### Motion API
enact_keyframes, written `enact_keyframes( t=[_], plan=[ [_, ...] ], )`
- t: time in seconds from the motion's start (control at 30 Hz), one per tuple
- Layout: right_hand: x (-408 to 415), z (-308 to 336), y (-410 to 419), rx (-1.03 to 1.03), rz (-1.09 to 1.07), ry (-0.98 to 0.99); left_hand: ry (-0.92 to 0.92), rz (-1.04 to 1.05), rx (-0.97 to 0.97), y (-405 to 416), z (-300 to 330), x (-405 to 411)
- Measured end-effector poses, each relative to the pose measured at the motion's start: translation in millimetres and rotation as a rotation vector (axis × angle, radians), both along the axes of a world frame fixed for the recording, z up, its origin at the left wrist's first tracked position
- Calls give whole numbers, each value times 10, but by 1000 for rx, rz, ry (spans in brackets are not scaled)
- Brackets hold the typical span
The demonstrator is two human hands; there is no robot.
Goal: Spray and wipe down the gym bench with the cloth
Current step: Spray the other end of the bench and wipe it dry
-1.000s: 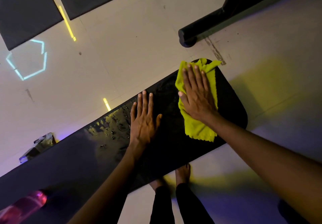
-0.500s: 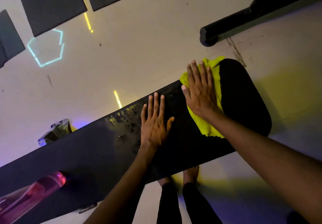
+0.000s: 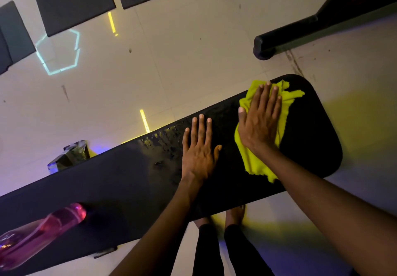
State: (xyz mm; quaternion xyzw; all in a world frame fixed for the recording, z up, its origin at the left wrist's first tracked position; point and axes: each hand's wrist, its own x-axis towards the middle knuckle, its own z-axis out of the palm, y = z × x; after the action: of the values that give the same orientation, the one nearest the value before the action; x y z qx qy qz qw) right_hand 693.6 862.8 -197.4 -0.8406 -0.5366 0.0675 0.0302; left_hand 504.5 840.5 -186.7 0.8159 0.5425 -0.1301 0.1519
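While pressed flat on the yellow cloth (image 3: 255, 157), right hand (image 3: 258, 125) spread wide, fingers straight, palm down, not pinching anything, just pushing fabric into pad. Cloth bunched, lying across the black bench (image 3: 129, 179) near its rounded far-right end, top edge ragged past the fingertips, lower edge sticking out below the wrist. Left hand (image 3: 198, 153) also flat on bench just beside the cloth, apart from it, fingers straight and close together, thumb out to the side, holding nothing. Wet droplets (image 3: 163, 142) glinting on pad left of left hand, along far edge. Pink spray bottle (image 3: 43, 232) lying tilted on the bench's near-left part, well apart from both hands; nozzle end out of frame, cannot tell more. Clear shiny object (image 3: 71, 155) behind bench on floor, left side, too dark to identify. Black equipment foot (image 3: 279, 39) on pale floor (image 3: 193, 50) upper right. Dark mats (image 3: 71, 3) top left. Bare feet (image 3: 234, 215) and dark trouser legs under bench's near edge. Light reflections on floor: cyan pentagon outline (image 3: 60, 54), yellow bars.
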Motion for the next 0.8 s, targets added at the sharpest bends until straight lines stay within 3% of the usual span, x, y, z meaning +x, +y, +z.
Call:
enact_keyframes(
  t=[0.07, 0.2, 0.3, 0.43, 0.57, 0.63, 0.7, 0.8],
  plan=[
    [-17, 3, 116, -13, 36, 22, -5, -3, -8, 3, -1, 3],
    [194, -12, -269, -2, 426, 7, -10, -30, 1, -10, 13, -74],
    [332, -23, -864, 14, 483, 23, -28, -41, -3, -42, 20, -145],
    [371, -38, -1373, 3, 224, 31, -42, -43, -10, -55, -13, -188],
    [-47, 14, -952, 20, -280, 15, -62, -33, 18, -87, -51, -180],
    [-297, 26, -688, 26, -386, 56, -74, -17, 27, -113, -63, -172],
    [-384, -29, -677, 20, -275, 34, -81, -7, 33, -138, -60, -175],
    [-175, -80, -1079, 7, 136, -8, -72, -23, 16, -185, -34, -219]
  ],
)
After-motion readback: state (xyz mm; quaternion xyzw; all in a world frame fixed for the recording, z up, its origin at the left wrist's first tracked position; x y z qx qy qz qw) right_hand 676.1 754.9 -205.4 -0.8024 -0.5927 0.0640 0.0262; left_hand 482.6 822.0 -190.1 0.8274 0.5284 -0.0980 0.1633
